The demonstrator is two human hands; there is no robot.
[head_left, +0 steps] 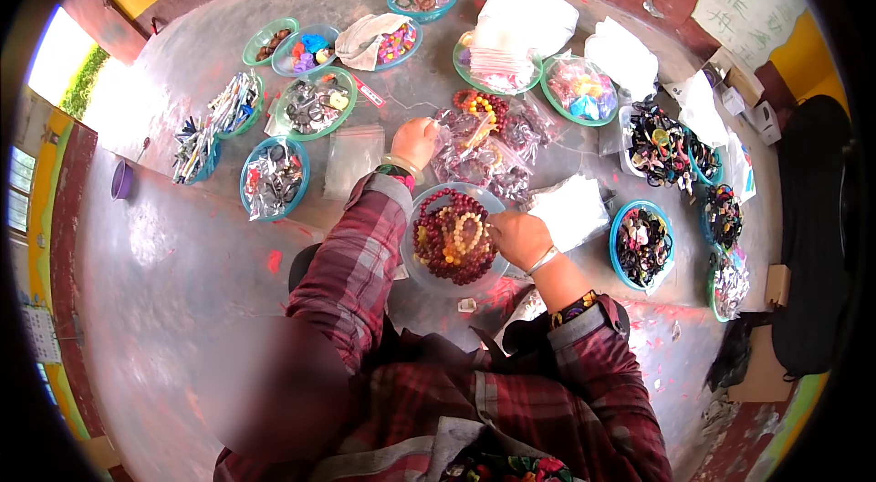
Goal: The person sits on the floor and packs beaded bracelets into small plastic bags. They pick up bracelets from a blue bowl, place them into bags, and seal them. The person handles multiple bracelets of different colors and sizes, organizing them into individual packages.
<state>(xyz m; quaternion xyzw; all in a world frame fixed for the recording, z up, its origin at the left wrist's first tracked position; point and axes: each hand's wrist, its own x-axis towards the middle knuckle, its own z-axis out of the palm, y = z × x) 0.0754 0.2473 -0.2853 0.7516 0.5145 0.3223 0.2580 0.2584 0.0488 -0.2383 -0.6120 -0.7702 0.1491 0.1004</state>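
Beaded bracelets on a floor (196,300), work apparently partway through. The left hand (415,143) is resting in a loose curl beside the bagged bracelets (500,174) on the far side; the right hand (522,239) is reaching over the right rim of the translucent bowl (453,290), fingers narrow beside the pale bracelet (474,225). Whether either is gripping something, one cannot tell. Some pieces are already lying bagged; dark red bracelets (431,249) are lying loose inside the bowl, seemingly remaining; flat clear bags (354,160) are waiting left.

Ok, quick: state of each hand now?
Left hand: curled by the clear bags; grip unclear.
Right hand: curled at the bowl of beads; grip unclear.
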